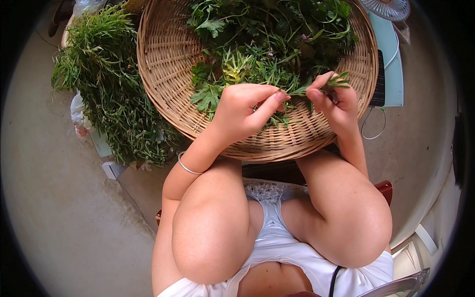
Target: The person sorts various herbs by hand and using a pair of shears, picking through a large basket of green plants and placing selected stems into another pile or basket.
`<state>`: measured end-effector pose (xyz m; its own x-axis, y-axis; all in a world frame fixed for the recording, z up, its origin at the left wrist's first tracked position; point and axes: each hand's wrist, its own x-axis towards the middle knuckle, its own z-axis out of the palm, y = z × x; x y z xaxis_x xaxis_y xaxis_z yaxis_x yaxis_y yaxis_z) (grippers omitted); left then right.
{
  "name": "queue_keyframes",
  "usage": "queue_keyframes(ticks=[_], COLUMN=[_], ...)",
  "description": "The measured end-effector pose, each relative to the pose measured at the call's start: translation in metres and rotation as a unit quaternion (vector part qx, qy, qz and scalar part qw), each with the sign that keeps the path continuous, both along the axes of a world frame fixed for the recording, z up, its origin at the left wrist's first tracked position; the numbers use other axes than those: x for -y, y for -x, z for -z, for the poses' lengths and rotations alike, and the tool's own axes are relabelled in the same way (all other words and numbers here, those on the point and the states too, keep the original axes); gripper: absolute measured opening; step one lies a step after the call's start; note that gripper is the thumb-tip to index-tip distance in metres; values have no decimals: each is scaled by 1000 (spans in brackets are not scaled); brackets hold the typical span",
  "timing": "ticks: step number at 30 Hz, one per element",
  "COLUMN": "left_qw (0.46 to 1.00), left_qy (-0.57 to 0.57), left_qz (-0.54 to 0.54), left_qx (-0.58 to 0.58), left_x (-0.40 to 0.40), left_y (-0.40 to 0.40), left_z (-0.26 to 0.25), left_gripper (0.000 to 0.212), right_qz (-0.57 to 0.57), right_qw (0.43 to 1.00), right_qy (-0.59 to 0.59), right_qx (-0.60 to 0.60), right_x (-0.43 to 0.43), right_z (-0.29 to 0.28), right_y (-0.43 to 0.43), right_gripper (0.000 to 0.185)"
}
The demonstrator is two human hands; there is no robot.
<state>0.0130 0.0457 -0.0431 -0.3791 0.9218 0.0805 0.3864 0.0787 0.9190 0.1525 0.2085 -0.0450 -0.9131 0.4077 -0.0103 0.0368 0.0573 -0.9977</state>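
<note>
A round wicker basket stands before me, with leafy green plants heaped in its far part. Over its near rim, my left hand pinches the end of a thin green sprig between thumb and forefinger. My right hand is just to the right and holds a small bunch of narrow-leaved sprigs, whose tips stick out above the fingers. The two hands are a short gap apart, with green leaves between them. Yellowish leaves and a lobed leaf lie in the basket near my left hand.
A large pile of long-stemmed greens lies left of the basket, beside plastic bags. At the right are a pale blue surface, a black item, a white cable and a fan. Concrete floor surrounds them.
</note>
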Motion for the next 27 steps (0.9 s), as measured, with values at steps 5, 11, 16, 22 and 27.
queue_keyframes(ticks=[5, 11, 16, 22, 27], left_qw=[982, 995, 995, 984, 988], left_qy=[49, 19, -63, 19, 27], left_qz=[-119, -73, 21, 40, -13], left_qx=[138, 61, 81, 173, 152], left_x=[5, -2, -5, -5, 0], left_y=[4, 8, 10, 0, 7], left_z=[2, 7, 9, -3, 0], left_gripper=[22, 22, 27, 16, 15], right_qz=[79, 65, 22, -27, -17], right_qw=[986, 982, 995, 998, 989], right_qy=[119, 156, 92, 52, 126], right_qx=[-84, -84, -34, -16, -73], right_x=[-5, -6, -2, 0, -1], right_z=[4, 2, -4, -3, 1], right_y=[-3, -4, 0, 1, -4], right_gripper=[14, 13, 11, 10, 10])
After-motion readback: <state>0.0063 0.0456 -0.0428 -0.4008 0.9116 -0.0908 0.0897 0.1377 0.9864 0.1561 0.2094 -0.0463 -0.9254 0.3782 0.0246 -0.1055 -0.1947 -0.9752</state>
